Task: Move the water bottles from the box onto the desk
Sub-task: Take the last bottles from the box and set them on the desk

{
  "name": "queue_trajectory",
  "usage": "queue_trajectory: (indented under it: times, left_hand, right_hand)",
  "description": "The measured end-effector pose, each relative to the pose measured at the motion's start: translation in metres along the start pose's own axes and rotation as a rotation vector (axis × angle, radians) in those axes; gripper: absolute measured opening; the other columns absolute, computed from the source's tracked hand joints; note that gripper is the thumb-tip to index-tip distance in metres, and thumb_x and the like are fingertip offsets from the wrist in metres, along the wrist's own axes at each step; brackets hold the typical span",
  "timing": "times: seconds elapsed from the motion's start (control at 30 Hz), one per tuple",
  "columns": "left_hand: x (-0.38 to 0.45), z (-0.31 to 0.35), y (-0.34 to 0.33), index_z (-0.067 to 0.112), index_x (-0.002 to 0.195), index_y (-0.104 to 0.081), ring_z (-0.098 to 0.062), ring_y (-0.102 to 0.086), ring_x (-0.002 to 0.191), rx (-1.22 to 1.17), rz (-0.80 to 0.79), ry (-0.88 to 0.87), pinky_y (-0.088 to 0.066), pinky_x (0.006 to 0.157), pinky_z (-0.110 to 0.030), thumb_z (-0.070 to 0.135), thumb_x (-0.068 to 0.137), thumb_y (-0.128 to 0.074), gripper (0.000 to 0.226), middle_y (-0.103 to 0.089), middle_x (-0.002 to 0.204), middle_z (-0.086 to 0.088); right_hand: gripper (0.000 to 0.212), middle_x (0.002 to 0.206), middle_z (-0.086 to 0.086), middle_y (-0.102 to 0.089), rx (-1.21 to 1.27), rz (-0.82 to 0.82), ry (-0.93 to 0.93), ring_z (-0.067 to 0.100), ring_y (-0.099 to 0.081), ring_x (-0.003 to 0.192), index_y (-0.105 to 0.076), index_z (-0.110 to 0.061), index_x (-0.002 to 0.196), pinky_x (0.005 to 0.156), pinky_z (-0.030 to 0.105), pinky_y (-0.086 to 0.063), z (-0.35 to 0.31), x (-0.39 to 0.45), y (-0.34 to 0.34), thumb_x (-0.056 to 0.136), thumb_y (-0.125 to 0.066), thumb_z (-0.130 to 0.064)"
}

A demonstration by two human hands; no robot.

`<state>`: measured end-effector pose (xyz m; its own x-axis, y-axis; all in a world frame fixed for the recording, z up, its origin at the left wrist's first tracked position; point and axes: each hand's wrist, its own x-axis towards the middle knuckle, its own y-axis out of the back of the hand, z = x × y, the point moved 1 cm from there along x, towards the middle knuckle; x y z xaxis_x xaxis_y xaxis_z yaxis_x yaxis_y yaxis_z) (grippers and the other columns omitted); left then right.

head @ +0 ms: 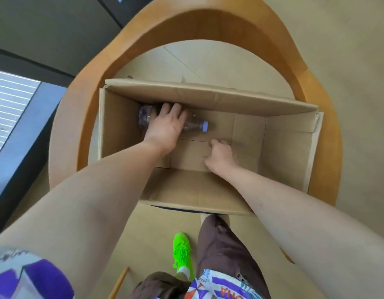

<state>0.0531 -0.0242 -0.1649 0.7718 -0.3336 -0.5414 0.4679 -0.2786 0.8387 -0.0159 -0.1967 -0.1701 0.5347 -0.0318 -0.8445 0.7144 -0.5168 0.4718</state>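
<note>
An open cardboard box stands on the floor inside a curved wooden frame. One clear water bottle with a pale purple cap lies on its side on the box bottom, at the far left. My left hand reaches down into the box and its fingers wrap over the middle of the bottle. My right hand hangs lower in the box near the front wall, fingers loosely curled, holding nothing. The desk is not in view.
The curved wooden frame rings the box on the left, back and right. My foot in a bright green shoe stands on the beige floor just before the box. A dark window frame lies to the left.
</note>
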Motion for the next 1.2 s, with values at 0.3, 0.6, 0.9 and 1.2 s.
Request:
queue_trajectory:
  times: [0.3, 0.6, 0.9, 1.2]
  left_hand:
    - [-0.011, 0.002, 0.007, 0.016, 0.127, -0.045, -0.038, -0.056, 0.113, -0.088, -0.236, 0.039, -0.045, 0.086, -0.049, 0.019, 0.08, -0.072, 0.055, -0.051, 0.122, -0.014]
    - [-0.082, -0.007, 0.053, 0.024, 0.102, -0.047, -0.027, -0.059, 0.089, -0.69, -0.28, 0.205, -0.048, 0.065, -0.032, 0.031, 0.055, -0.086, 0.061, -0.055, 0.093, -0.002]
    - [-0.179, -0.043, 0.153, 0.029, 0.094, -0.056, -0.015, -0.064, 0.083, -0.982, -0.07, 0.419, -0.051, 0.063, -0.031, 0.049, 0.049, -0.079, 0.055, -0.065, 0.094, 0.003]
    - [-0.351, -0.087, 0.189, 0.027, 0.087, -0.055, -0.014, -0.059, 0.076, -0.948, 0.267, 0.749, -0.041, 0.054, -0.028, 0.056, 0.038, -0.074, 0.06, -0.06, 0.086, 0.002]
  right_hand:
    - [0.046, 0.136, 0.013, -0.05, -0.008, 0.03, -0.005, 0.035, -0.051, 0.126, -0.054, -0.018, 0.131, 0.099, 0.038, -0.044, 0.007, -0.008, 0.003, 0.088, -0.068, -0.026]
    - [0.053, 0.132, 0.014, -0.054, -0.071, 0.126, 0.078, 0.035, -0.055, 0.121, -0.055, -0.016, 0.132, 0.094, 0.039, -0.046, -0.018, -0.055, 0.038, 0.085, -0.07, -0.037]
    - [0.058, 0.132, 0.011, -0.056, -0.125, 0.232, 0.285, 0.033, -0.055, 0.122, -0.054, -0.021, 0.135, 0.089, 0.037, -0.045, -0.09, -0.132, 0.09, 0.085, -0.071, -0.045]
    - [0.056, 0.134, 0.013, -0.06, -0.241, 0.274, 0.702, 0.035, -0.055, 0.125, -0.056, -0.016, 0.133, 0.098, 0.04, -0.045, -0.199, -0.256, 0.065, 0.085, -0.069, -0.043]
